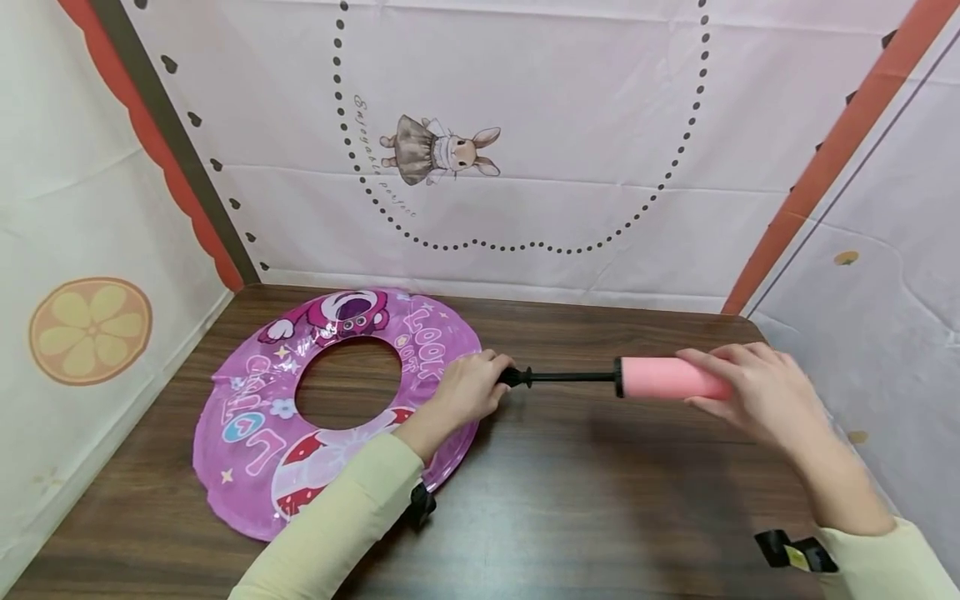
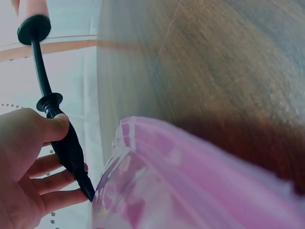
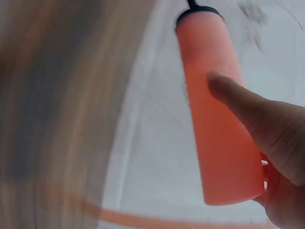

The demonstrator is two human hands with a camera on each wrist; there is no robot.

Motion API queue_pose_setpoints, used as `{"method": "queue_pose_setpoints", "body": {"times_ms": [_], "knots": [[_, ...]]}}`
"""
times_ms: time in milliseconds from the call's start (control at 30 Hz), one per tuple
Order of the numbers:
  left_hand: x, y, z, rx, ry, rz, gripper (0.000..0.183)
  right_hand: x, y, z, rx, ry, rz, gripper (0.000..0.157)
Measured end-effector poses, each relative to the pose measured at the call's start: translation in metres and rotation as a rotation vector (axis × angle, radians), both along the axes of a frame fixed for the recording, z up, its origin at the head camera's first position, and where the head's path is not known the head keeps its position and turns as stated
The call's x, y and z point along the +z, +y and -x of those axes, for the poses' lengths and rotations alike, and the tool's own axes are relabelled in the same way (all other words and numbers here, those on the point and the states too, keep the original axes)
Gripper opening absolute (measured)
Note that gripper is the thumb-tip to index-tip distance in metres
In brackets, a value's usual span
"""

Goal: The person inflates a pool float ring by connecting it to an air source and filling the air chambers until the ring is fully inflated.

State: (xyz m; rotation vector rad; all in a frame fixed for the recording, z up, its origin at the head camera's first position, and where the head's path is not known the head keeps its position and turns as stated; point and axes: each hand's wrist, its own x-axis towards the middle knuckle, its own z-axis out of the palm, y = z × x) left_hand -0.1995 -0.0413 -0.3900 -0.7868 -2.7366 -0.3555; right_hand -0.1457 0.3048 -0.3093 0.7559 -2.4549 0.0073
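A hand air pump with a pink barrel [image 1: 663, 378] and a thin black rod [image 1: 572, 377] stretches level between the two hands. My left hand [image 1: 471, 387] grips its black tapered end [image 2: 69, 145], thumb on one side and fingers on the other. In the left wrist view the tip meets the edge of the purple swim ring [image 2: 143, 186]. My right hand [image 1: 765, 396] holds the pink barrel near its far end, its thumb [image 3: 233, 95] laid along the side. On the table's left lies the printed swim ring [image 1: 247, 442], looking partly filled, with wrinkled edges.
The brown wooden table [image 1: 570, 500] is enclosed by printed cloth walls [image 1: 562, 125] at the back and both sides. Black straps [image 1: 795, 552] sit at the wrists, by the pale sleeves [image 1: 345, 517].
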Motion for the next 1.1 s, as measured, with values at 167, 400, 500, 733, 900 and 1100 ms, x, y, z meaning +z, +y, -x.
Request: {"method": "queue_pose_setpoints", "body": {"times_ms": [167,400,500,733,900,1100], "knots": [[-0.004,-0.002,0.001,-0.004,0.039,0.017,0.029,0.000,0.003,-0.002,-0.016,0.002,0.011,0.080],[-0.007,0.004,-0.001,-0.004,0.058,0.027,0.030,-0.025,-0.048,0.013,0.068,0.070,-0.022,0.053],[-0.006,0.006,-0.002,0.006,0.067,0.013,0.030,-0.031,-0.065,0.018,0.058,0.093,-0.021,0.054],[-0.003,0.008,-0.004,-0.001,0.051,0.008,0.030,-0.038,-0.085,0.021,0.063,0.107,-0.031,0.058],[-0.001,0.007,-0.003,0.008,0.004,0.005,0.029,-0.034,-0.076,0.020,0.058,0.088,-0.053,0.058],[0.000,0.004,-0.002,0.014,-0.020,-0.001,0.028,-0.022,-0.047,0.014,0.050,0.044,-0.065,0.057]]}}
